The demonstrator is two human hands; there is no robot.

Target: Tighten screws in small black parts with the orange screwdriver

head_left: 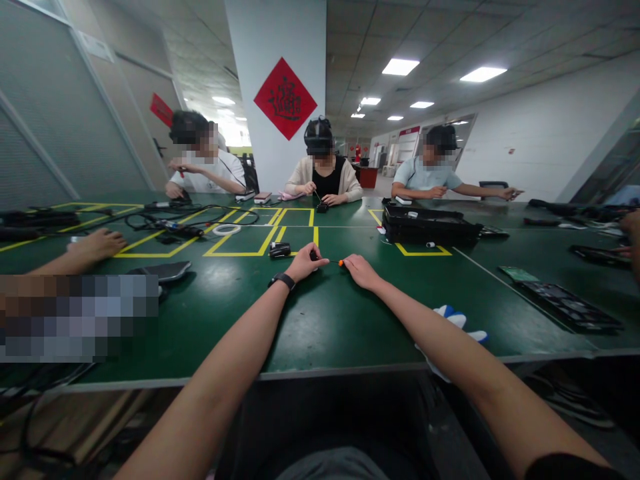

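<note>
Gripping small dark part [314, 255] in bare left hand [303, 264], with fingers curled round it. Pinching small bright-orange piece [341, 263] at fingertips of bare right hand [361, 272]. Keep both just over the middle of green-topped table [320, 327], with thin dark rod [334, 261] in between; can't tell if joined to dark part. See also short black cylinder [279, 249] just beside left hand, long black open casing [430, 225] beyond right, white-and-blue glove [456, 320] by right forearm.
</note>
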